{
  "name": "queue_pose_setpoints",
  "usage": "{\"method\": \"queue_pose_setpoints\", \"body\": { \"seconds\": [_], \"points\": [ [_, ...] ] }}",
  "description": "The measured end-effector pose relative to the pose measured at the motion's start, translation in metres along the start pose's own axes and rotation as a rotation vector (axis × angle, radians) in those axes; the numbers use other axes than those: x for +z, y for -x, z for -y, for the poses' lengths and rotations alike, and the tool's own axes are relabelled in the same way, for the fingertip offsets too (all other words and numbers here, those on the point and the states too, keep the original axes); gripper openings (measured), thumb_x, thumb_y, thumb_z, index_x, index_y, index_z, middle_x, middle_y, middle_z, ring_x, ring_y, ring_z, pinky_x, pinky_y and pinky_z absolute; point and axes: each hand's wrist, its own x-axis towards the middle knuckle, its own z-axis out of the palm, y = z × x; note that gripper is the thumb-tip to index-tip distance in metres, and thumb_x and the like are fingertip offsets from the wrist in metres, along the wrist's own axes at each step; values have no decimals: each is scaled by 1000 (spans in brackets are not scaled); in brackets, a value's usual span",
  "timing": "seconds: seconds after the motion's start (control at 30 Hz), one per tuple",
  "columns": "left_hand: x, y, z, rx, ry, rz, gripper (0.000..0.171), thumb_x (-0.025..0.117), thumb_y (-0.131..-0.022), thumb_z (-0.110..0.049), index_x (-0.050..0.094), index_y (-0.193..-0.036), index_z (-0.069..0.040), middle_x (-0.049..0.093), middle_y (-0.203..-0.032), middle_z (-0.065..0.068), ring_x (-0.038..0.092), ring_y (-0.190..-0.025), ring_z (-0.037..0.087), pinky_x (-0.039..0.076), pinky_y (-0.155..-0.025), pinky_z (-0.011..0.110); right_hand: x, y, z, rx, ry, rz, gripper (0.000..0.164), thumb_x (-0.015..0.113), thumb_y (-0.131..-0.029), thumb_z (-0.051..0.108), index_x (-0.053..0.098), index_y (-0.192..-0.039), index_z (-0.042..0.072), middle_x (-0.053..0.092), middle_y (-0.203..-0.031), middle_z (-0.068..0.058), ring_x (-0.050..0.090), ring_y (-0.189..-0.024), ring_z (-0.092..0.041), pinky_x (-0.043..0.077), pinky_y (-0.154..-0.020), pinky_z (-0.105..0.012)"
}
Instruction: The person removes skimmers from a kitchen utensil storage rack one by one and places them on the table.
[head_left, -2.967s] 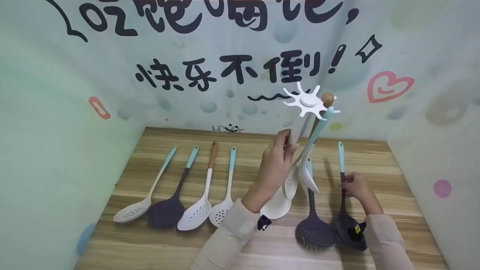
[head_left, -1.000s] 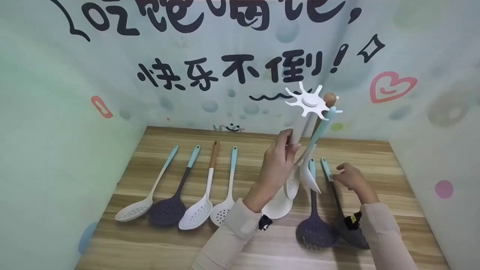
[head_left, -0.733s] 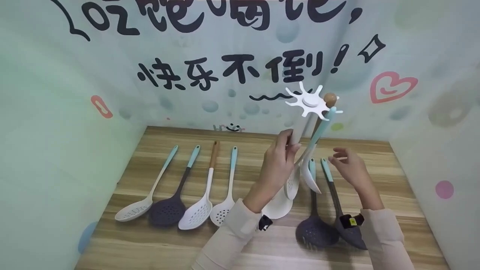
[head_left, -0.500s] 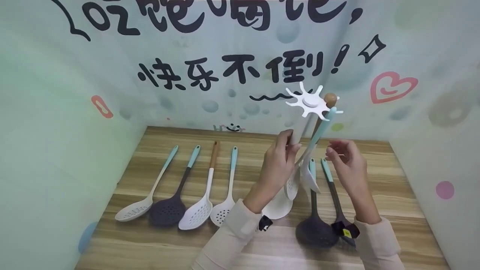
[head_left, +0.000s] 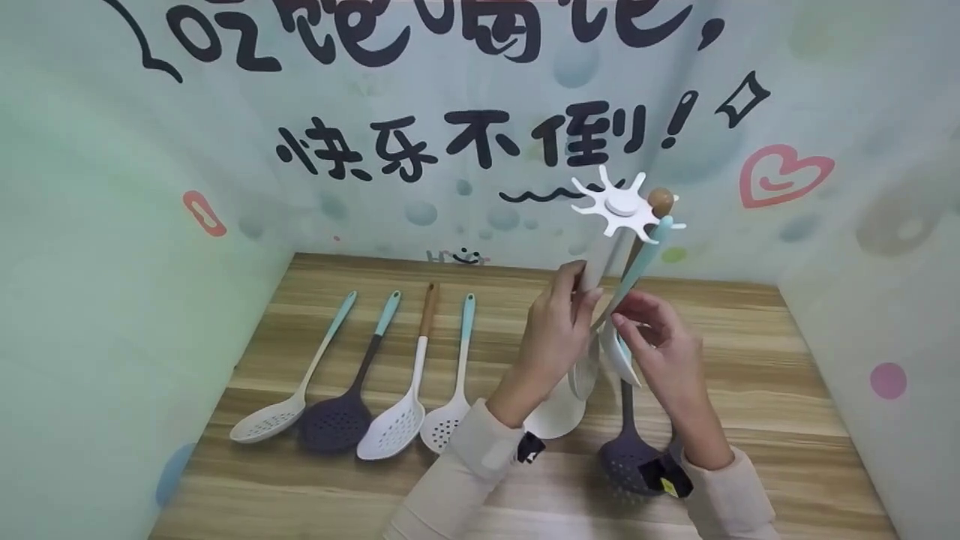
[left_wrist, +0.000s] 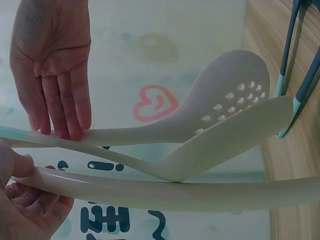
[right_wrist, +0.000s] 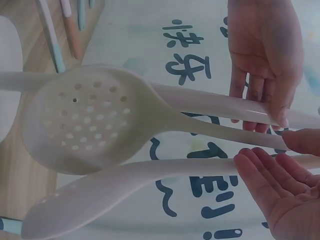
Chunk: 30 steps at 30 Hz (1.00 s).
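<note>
My left hand (head_left: 551, 334) grips the white pole (left_wrist: 200, 195) of a utensil stand with a star-shaped hook top (head_left: 621, 201); its round white base (head_left: 555, 420) is on the table. Two utensils hang there: a cream skimmer (right_wrist: 90, 120) with a turquoise handle and a white slotted spoon (right_wrist: 100, 200) with a wooden handle. My right hand (head_left: 667, 352) has come up beside them. In the left wrist view its straight fingers meet the spoon's shaft (left_wrist: 135, 136). The right wrist view has its thumb overlapping the skimmer's handle and its fingers crossing the spoon's handle.
Left on the wooden table (head_left: 300, 495), a row holds a cream skimmer (head_left: 266, 421), a dark one (head_left: 335, 424), a white one (head_left: 391, 431) and another cream one (head_left: 442, 426). A dark skimmer (head_left: 626, 454) lies right; another beside it is mostly hidden by my right wrist.
My right hand shifted the far-right dark skimmer's handle left, let go, then rose and moved left to the hanging utensils. My left hand has stayed on the pole.
</note>
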Motion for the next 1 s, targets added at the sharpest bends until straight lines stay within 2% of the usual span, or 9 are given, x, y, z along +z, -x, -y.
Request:
{"method": "queue_pose_setpoints", "body": {
  "seconds": [0.27, 0.5, 0.8, 1.0],
  "points": [
    [-1, 1, -1, -5, 11, 5, 35, 43, -99, -28, 40, -125, -5, 58, -107, 9, 61, -102, 15, 51, -87, 21, 8, 3, -4, -42, 22, -8, 29, 64, -85, -1, 59, -112, -8, 67, -98, -22, 60, -89, 5, 51, -75, -12],
    [-1, 0, -1, 1, -2, 0, 35, 43, -99, -28, 41, -125, -5, 58, -107, 9, 62, -101, 16, 51, -87, 22, 10, 4, -1, 13, 68, -15, 26, 65, -85, 4, 60, -108, -6, 68, -95, -18, 60, -84, 4, 50, -74, -10],
    [0, 0, 0, 40, -24, -30, 34, 45, -98, -25, 42, -123, -2, 58, -104, 11, 63, -99, 18, 53, -84, 23, 9, 6, 0, -107, 86, -18, 22, 67, -83, 0, 60, -102, -6, 68, -88, -16, 61, -77, 4, 49, -68, -9],
    [0, 0, 0, 47, -27, -35, 34, 45, -98, -23, 42, -123, -1, 59, -103, 12, 63, -99, 19, 53, -84, 24, 7, 8, 2, -124, 101, -21, 22, 67, -82, 0, 62, -103, -5, 69, -87, -14, 61, -75, 4, 49, -66, -9]
  ]
}}
